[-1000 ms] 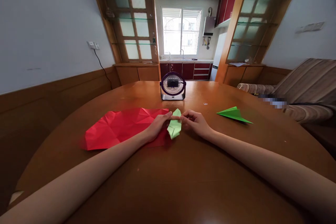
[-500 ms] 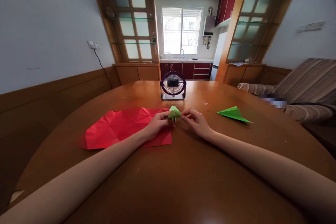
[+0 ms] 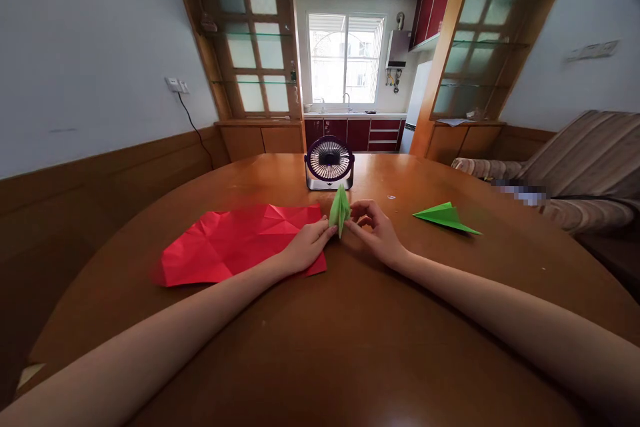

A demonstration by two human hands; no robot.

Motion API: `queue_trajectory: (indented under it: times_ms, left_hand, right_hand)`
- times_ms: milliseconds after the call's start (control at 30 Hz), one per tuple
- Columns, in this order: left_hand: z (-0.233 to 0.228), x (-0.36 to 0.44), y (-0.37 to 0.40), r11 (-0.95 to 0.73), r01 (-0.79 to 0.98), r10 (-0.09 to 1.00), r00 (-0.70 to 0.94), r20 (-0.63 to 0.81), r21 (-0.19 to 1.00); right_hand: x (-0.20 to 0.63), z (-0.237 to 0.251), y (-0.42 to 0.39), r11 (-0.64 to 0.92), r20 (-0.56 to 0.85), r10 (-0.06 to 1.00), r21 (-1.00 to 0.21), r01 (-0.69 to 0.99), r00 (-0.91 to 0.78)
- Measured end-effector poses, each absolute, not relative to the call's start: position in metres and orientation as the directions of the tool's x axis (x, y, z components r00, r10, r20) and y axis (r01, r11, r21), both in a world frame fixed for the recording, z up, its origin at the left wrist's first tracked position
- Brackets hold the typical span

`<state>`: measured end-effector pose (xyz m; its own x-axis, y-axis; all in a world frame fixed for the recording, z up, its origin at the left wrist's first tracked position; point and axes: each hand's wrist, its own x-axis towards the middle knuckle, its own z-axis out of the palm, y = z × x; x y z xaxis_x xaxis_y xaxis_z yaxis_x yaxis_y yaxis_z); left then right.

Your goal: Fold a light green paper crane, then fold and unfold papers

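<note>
I see the round wooden table filling most of the view, with a creased red paper sheet spread on its left half. A small desk fan stands at the far side, and a folded green paper plane lies well off to the right. My left hand and right hand meet at the middle, fingertips pinched on a small light-green folded paper, held upright just in front of the fan.
</note>
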<state>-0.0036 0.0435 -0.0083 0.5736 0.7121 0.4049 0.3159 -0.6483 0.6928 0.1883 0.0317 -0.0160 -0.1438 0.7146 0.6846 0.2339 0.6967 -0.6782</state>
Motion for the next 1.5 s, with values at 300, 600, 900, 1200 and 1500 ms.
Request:
queue_trajectory:
  times_ms: [300, 600, 900, 1200, 1500]
  left_hand:
    - [-0.004, -0.004, 0.037, -0.630, 0.285, 0.673, 0.665, 0.325, 0.722]
    - [-0.011, -0.003, 0.046, -0.432, 0.097, 0.729, 0.622, 0.284, 0.897]
    - [-0.015, -0.003, 0.056, -0.350, -0.097, 0.877, 0.315, 0.363, 0.932]
    - [-0.012, -0.005, 0.057, -0.288, -0.274, 0.931, 0.145, 0.336, 0.917]
    - [-0.007, -0.003, 0.044, -0.202, -0.274, 0.912, 0.297, 0.283, 0.940]
  right_hand:
    - [0.189, -0.013, 0.026, 0.720, 0.713, 0.680, -0.606, 0.338, -0.171]
    - [0.188, -0.014, 0.025, 0.687, 0.672, 0.721, -0.661, 0.301, -0.170]
    - [0.190, -0.004, 0.012, 0.868, 0.816, 0.471, -0.361, 0.340, -0.335]
    - [0.186, -0.001, 0.010, 0.875, 0.604, 0.479, -0.270, 0.402, -0.637]
    - [0.187, -0.009, 0.022, 0.748, 0.687, 0.644, -0.472, 0.467, -0.338]
